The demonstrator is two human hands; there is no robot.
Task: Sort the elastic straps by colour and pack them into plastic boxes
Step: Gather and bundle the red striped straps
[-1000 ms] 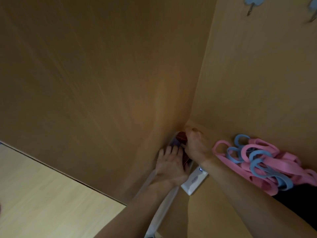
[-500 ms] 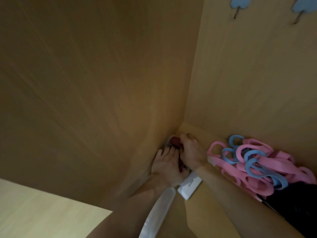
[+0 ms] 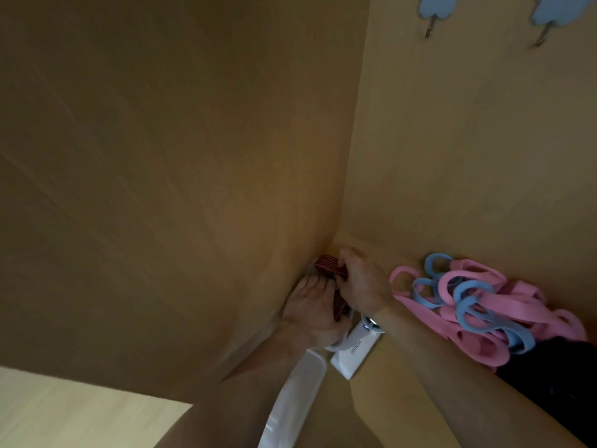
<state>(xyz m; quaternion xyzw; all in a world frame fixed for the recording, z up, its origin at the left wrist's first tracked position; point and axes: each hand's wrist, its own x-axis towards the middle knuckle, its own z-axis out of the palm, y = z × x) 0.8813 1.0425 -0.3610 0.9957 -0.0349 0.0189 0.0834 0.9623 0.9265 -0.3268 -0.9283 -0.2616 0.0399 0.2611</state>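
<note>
Two hands are seen, both pushed into the corner where two wooden walls meet. The right hand is curled round one red striped strap, which is pinched at its upper fold just to the left of the knuckles. The left hand is laid flat, fingers straight, beside and slightly below the right, and the lower length of the same strap is seen running between the two hands. Under them the pale rim of one plastic box is glimpsed; most of it is hidden.

One white block with printed lettering is placed just below the right wrist, and one long white plastic piece is seen beneath the left forearm; lid or box cannot be told. To the right, one tangled pile of pink and blue straps is heaped against the wall; the loops cannot be counted. Two blue hooks are fixed high on the wall.
</note>
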